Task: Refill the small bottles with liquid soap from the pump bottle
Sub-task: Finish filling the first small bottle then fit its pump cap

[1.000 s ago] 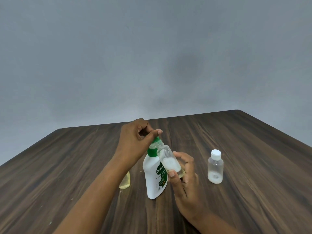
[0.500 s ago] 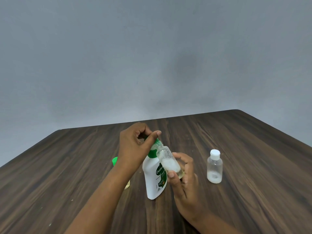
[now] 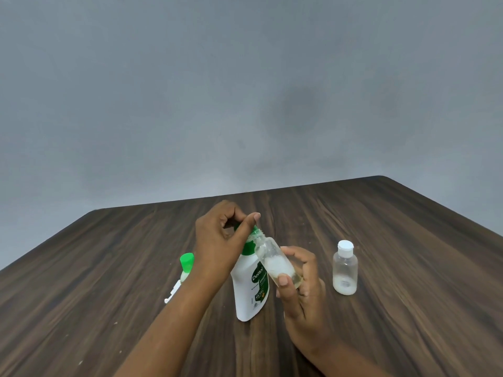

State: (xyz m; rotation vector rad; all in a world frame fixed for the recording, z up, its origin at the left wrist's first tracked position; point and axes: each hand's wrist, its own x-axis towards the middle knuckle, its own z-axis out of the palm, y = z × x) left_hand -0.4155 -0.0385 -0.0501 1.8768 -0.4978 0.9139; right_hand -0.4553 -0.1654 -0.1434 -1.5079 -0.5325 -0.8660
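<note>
Your left hand (image 3: pixel 217 240) curls over the head of the pump bottle (image 3: pixel 250 292) upright on the desk (image 3: pixel 109 268); just right, the small bottle (image 3: pixel 273 258) leans up-left, mouth at the spout, its base pinched in your right hand (image 3: pixel 303 295).

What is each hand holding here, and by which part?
The right hand grips the small open bottle around its lower body, near the base. The left hand curls over the green pump top of the pump bottle.
</note>
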